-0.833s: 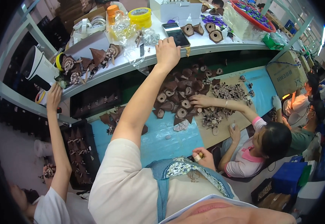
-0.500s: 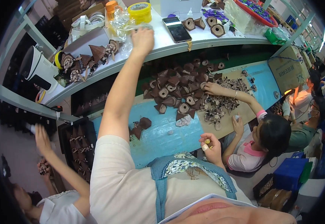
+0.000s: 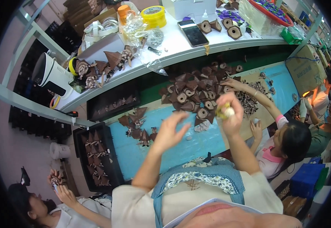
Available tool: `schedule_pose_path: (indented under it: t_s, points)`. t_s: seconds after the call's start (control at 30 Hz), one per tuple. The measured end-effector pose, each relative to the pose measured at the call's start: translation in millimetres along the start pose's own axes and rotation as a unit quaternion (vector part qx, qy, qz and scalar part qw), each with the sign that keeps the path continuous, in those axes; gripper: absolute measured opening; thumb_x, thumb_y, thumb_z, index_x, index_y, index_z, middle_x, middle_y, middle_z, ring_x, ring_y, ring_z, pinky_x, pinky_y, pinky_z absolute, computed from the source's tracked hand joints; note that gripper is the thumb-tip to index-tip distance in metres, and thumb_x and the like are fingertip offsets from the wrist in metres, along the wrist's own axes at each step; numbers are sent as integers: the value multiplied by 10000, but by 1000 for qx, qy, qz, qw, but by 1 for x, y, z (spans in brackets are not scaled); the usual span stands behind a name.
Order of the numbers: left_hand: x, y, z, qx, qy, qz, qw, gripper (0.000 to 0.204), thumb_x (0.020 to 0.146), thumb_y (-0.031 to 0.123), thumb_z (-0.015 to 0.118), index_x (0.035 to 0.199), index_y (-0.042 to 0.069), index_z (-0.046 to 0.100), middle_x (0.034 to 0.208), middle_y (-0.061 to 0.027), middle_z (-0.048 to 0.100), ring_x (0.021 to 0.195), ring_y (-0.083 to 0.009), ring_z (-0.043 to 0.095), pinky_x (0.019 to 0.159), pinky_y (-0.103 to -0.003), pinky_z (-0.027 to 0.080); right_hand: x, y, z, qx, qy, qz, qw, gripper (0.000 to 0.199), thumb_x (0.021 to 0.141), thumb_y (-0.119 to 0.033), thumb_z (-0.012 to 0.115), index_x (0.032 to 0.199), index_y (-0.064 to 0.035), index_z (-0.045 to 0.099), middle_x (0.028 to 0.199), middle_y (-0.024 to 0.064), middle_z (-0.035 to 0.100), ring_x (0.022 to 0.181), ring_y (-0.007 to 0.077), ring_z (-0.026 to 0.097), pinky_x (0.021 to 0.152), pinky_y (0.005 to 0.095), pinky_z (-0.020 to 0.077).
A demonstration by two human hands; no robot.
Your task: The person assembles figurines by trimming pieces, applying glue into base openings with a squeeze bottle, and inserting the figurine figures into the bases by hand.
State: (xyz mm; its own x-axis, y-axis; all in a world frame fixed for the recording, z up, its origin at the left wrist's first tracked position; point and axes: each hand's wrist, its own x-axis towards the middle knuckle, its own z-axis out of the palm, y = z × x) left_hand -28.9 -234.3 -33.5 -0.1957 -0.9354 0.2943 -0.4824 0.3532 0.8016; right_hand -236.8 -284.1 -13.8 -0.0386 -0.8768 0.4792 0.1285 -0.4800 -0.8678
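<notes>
Crowded craft workshop, blue-topped worktable [image 3: 211, 142] below a white shelf [image 3: 180, 47]. At the table's left edge, black tray [image 3: 97, 159] of brown cones. Left hand [image 3: 172, 131] raised, fingers spread, empty. Just to its right, right hand [image 3: 230, 114] pinching small pale ball [image 3: 229, 111] with yellow-green trim, no clear long axis. Beyond, pile of brown wooden cones [image 3: 196, 93] mid-table. On the shelf: yellow tape roll [image 3: 153, 14], black phone [image 3: 192, 33]. At the table's right end, cardboard box [image 3: 306, 70].

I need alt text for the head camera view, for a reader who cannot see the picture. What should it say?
Seen from above, a person raises both hands over a blue worktable: the right hand pinches a small pale object, and the left hand is open and empty. A pile of brown cone-shaped craft pieces lies beyond, and a co-worker sits to the right.
</notes>
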Motion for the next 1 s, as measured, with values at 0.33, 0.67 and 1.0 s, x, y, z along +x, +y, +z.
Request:
schedule_pose_path:
  t_s: [0.33, 0.67, 1.0]
  points:
    - [-190, -19, 25, -29, -141, -317, 937, 388, 830, 220, 662, 1137, 14, 546, 1015, -159, 637, 852, -254, 646, 737, -341, 519, 195, 72, 110, -225, -32, -444, 866, 221, 682, 73, 521, 877, -29, 538, 948, 120, 535, 919, 316, 489, 841, 373, 408]
    - [-220, 4, 13, -191, -141, -317, 918, 353, 845, 113, 627, 1183, 53, 547, 1131, -131, 606, 1060, -243, 586, 873, -326, 465, 86, 45, 47, -301, -137, -250, 910, 396, 715, 25, 536, 1108, -13, 566, 1102, 150, 585, 1047, 314, 537, 916, 367, 425]
    - [-207, 2, 2, -213, -205, -372, 880, 192, 840, 105, 633, 1019, 37, 622, 920, -97, 661, 806, -223, 638, 699, -310, 481, -214, 8, -80, -93, -364, 373, 848, 191, 892, -191, 587, 943, -13, 636, 1044, 79, 636, 911, 212, 564, 813, 339, 439]
